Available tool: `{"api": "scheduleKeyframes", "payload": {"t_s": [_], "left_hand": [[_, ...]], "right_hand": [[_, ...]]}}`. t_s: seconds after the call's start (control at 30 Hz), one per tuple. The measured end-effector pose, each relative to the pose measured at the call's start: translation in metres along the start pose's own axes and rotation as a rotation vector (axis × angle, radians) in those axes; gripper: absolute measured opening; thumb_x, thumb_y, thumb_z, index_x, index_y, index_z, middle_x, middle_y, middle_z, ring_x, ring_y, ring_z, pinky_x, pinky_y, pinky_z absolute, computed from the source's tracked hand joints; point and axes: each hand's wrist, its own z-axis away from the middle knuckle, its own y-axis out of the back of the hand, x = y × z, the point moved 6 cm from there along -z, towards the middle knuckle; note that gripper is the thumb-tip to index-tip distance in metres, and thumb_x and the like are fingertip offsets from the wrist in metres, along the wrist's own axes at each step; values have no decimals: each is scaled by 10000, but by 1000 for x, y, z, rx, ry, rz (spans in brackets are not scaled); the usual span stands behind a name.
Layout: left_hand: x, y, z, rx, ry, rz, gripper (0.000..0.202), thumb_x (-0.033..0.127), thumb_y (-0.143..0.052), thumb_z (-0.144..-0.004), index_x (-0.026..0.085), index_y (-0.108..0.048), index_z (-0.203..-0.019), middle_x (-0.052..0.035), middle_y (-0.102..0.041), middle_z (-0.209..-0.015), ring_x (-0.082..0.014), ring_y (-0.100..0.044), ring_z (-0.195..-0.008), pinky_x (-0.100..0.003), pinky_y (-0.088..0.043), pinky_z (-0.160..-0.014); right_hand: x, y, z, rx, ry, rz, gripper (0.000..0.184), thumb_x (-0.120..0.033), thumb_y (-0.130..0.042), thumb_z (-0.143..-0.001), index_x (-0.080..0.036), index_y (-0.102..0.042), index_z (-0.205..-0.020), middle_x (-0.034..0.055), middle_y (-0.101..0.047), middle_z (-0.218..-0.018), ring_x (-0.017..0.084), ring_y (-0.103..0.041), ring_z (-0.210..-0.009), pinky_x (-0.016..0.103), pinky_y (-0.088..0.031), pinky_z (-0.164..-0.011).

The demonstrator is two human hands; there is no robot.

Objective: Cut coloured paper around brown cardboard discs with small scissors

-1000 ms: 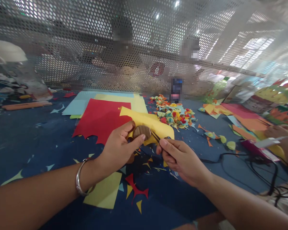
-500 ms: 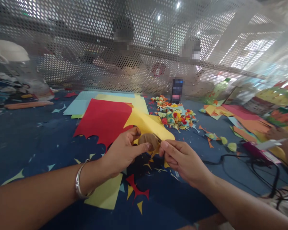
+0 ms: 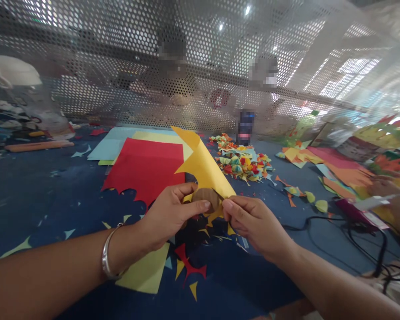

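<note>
Nearest us, a pale green sheet [image 3: 150,275] and a red scrap [image 3: 188,265] lie on the blue bench [image 3: 46,191] among small yellow and blue offcuts. Just beyond them, our left hand [image 3: 166,214] pinches a brown disc [image 3: 205,199] against a yellow sheet [image 3: 211,164], thumb across the disc's near face. Our right hand [image 3: 256,222] is closed around what appear to be slim dark scissors [image 3: 218,194], their blades at the disc's right edge; we cannot tell how far apart the blades stand.

The yellow sheet has swung round in the past second: its far end, lying low over the red sheet [image 3: 146,162] earlier, now rises steeply and bares a scalloped left edge. The disc has shifted a little towards us and to the right. In our judgement, the turn brings more of the paper round to the blades, with the cut following the disc's rim.

The red sheet, its near edge scalloped too, lies flat behind our left hand, a pale blue sheet [image 3: 102,146] beyond it. Across to the right sits a heap of small coloured pieces [image 3: 243,161]; a perforated screen [image 3: 86,98] closes off the background.
</note>
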Motion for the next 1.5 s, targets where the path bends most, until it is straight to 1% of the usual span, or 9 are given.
{"api": "scheduleKeyframes", "payload": {"t_s": [0.2,0.33,0.6,0.83,0.9,1.0,1.13,1.3,1.5], "left_hand": [[0,2,-1,12,-23,-75,227,298,-859,-702,179,-690,-794,67,-599,-595,-25,-391,-428,-148,-280,-411],[1,1,-1,2,-33,-59,215,251,-858,-688,161,-670,-744,80,-557,-547,-15,-329,-412,-151,-273,-420],[-2,2,-2,-45,-55,-27,157,220,-838,-704,173,-767,-836,46,-661,-659,-22,-424,-465,-165,-384,-505],[-3,2,-1,-43,-34,-23,154,227,-837,-716,171,-786,-850,5,-733,-758,-67,-605,-624,-177,-483,-632],[-2,1,-1,-56,-38,0,139,208,-834,-722,176,-785,-847,22,-718,-720,-52,-584,-589,-171,-482,-631],[-2,-1,-1,-82,-31,39,111,177,-825,-735,182,-779,-835,65,-650,-612,-17,-472,-475,-156,-459,-583],[-3,-5,0,-118,-39,72,84,171,-829,-733,170,-760,-781,78,-603,-577,-8,-403,-440,-150,-424,-535],[1,-8,1,-96,-51,11,54,139,-801,-745,157,-751,-754,75,-590,-575,-19,-397,-462,-150,-415,-542],[5,-10,2,-120,-88,-87,49,112,-736,-786,143,-767,-809,57,-630,-613,-27,-472,-523,-136,-407,-552]], "right_hand": [[-4,5,1,16,64,173,473,-603,-607,-908,-180,-561,-699,-89,-278,-518,62,-216,-457,236,-158,-427],[-6,9,0,17,107,294,482,-601,-577,-927,-185,-541,-686,-80,-288,-539,70,-237,-474,235,-175,-429],[-13,11,0,-21,191,403,471,-578,-541,-958,-192,-536,-689,-76,-281,-560,77,-243,-481,236,-202,-440],[-18,14,2,-16,238,500,472,-565,-526,-972,-187,-543,-691,-64,-338,-580,75,-296,-500,230,-235,-457],[-19,14,2,-13,249,521,474,-558,-523,-976,-185,-541,-685,-61,-356,-584,73,-314,-505,230,-243,-465],[-21,13,2,-4,260,533,466,-542,-522,-981,-182,-543,-685,-63,-368,-582,71,-312,-505,235,-244,-474],[-26,11,4,-6,290,560,455,-515,-524,-985,-181,-544,-677,-61,-377,-583,77,-315,-522,242,-261,-499],[-29,11,5,-4,305,618,477,-517,-506,-988,-184,-514,-647,-47,-384,-602,97,-344,-572,259,-276,-534],[-28,12,5,-28,297,655,464,-534,-500,-988,-175,-588,-708,-20,-495,-656,111,-416,-609,271,-308,-565]]}}
